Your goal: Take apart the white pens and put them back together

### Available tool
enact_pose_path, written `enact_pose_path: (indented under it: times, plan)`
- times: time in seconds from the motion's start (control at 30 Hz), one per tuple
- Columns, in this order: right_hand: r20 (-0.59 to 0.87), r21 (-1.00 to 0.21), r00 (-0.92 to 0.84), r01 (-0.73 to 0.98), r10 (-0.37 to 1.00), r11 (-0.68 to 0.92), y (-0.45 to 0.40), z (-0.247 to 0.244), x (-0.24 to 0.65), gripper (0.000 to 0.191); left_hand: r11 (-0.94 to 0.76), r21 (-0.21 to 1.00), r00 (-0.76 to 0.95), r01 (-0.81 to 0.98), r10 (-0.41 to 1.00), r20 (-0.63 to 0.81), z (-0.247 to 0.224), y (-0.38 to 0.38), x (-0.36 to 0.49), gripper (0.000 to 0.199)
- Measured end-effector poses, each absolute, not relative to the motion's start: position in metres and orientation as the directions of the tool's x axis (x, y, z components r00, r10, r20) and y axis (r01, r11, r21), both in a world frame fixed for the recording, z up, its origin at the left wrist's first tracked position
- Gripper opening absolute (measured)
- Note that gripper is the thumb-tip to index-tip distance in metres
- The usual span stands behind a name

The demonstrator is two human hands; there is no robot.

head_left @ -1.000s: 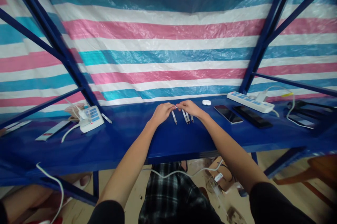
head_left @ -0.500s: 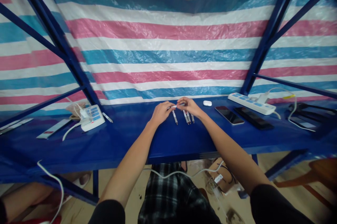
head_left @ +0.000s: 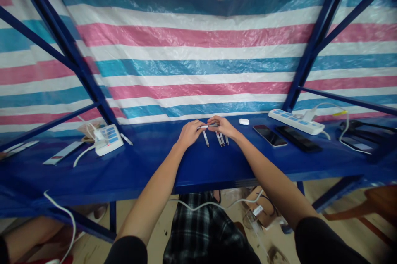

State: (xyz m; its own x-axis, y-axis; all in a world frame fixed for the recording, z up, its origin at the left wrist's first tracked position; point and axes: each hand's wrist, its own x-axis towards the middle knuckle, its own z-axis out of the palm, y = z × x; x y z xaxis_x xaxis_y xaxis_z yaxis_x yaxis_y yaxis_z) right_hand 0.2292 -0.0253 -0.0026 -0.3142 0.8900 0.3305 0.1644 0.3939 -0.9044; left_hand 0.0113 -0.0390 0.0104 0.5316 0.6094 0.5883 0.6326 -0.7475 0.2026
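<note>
A white pen point(head_left: 203, 127) lies crosswise between my two hands, just above the blue table point(head_left: 149, 169). My left hand point(head_left: 190, 132) pinches its left part, fingers closed. The fingers of my right hand point(head_left: 222, 125) close on a darker part at the right; whether that is the same pen or a separate piece I cannot tell. Below my left fingers a single pen point(head_left: 206, 139) rests on the table, tip toward me. Several more pens point(head_left: 221, 139) lie side by side under my right hand, their far ends hidden by it.
A white earbud case point(head_left: 244, 122), a phone point(head_left: 269, 135) and a black device point(head_left: 298, 139) lie to the right, near a power strip point(head_left: 296, 122). At left are another power strip point(head_left: 109, 140) and a lone pen point(head_left: 126, 139). Striped sheeting point(head_left: 198, 65) hangs behind. Another person's limb point(head_left: 34, 235) shows lower left.
My right fingers have shifted slightly, and a darker part now shows between the hands. The pens on the table have stayed in place.
</note>
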Motion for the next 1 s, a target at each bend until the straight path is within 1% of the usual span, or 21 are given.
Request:
enact_pose_path:
  times: [0.1, 0.2, 0.33, 0.47, 0.6, 0.67, 0.73, 0.9, 0.93, 1.0]
  plan:
    - [0.306, -0.909, -0.311, 0.187, 0.9, 0.374, -0.0242, -0.0034, 0.2295, 0.031, -0.751, 0.201, 0.536, 0.629, 0.607, 0.587, 0.0097, -0.0388, 0.0113, 0.026]
    - [0.343, -0.892, -0.315, 0.185, 0.885, 0.411, -0.0228, -0.0043, 0.2298, 0.036, -0.748, 0.204, 0.533, 0.632, 0.611, 0.586, 0.0091, -0.0386, 0.0111, 0.026]
    - [0.304, -0.912, -0.321, 0.174, 0.897, 0.372, -0.0214, -0.0053, 0.2297, 0.031, -0.751, 0.209, 0.532, 0.626, 0.607, 0.591, 0.0079, -0.0375, 0.0107, 0.026]
    - [0.352, -0.893, -0.312, 0.168, 0.882, 0.416, -0.0222, -0.0047, 0.2291, 0.04, -0.753, 0.226, 0.525, 0.618, 0.609, 0.595, 0.0065, -0.0364, 0.0106, 0.024]
    - [0.3, -0.903, -0.348, 0.196, 0.888, 0.382, -0.0239, -0.0029, 0.2288, 0.032, -0.76, 0.247, 0.526, 0.601, 0.609, 0.595, 0.007, -0.0376, 0.011, 0.023]
    - [0.329, -0.879, -0.354, 0.225, 0.876, 0.421, -0.0246, -0.002, 0.2289, 0.03, -0.762, 0.26, 0.526, 0.593, 0.611, 0.591, 0.0074, -0.0384, 0.0112, 0.024]
    - [0.361, -0.861, -0.335, 0.238, 0.87, 0.449, -0.0253, -0.0014, 0.2289, 0.032, -0.761, 0.264, 0.526, 0.593, 0.614, 0.588, 0.0074, -0.0386, 0.0114, 0.025]
    - [0.275, -0.908, -0.332, 0.22, 0.902, 0.357, -0.0252, -0.0014, 0.2285, 0.03, -0.76, 0.26, 0.533, 0.595, 0.616, 0.58, 0.0066, -0.0382, 0.0113, 0.026]
    - [0.278, -0.905, -0.326, 0.226, 0.903, 0.36, -0.0247, -0.0018, 0.2284, 0.029, -0.761, 0.263, 0.534, 0.593, 0.616, 0.579, 0.0064, -0.038, 0.0113, 0.025]
    - [0.301, -0.897, -0.306, 0.232, 0.903, 0.378, -0.0238, -0.0028, 0.2281, 0.033, -0.763, 0.27, 0.534, 0.588, 0.617, 0.578, 0.0062, -0.0377, 0.0115, 0.025]
